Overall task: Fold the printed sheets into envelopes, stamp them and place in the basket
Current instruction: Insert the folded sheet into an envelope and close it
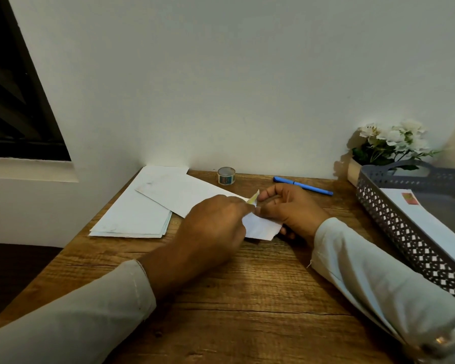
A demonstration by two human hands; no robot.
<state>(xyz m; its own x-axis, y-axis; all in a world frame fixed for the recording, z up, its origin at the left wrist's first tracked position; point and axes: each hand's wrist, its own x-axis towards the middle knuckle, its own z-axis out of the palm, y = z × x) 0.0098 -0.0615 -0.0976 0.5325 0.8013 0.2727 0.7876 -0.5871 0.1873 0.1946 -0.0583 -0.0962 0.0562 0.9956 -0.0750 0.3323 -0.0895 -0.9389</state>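
Note:
My left hand (216, 227) and my right hand (292, 208) meet over the middle of the wooden desk (247, 298). Between their fingertips stands a small yellowish sticker stamp (254, 198), pinched by both. My right hand also holds a small white backing paper (263, 227) just under it. A white envelope (184, 193) lies flat behind my left hand, partly covered by it. To its left rests a stack of white sheets (132, 216). The grey perforated basket (394, 222) on the right holds a stamped envelope (431, 219).
A roll of patterned tape (226, 175) stands near the wall. A blue pen (302, 186) lies behind my right hand. White flowers in a pot (389, 143) sit in the back right corner. A dark window (19, 101) is at the left.

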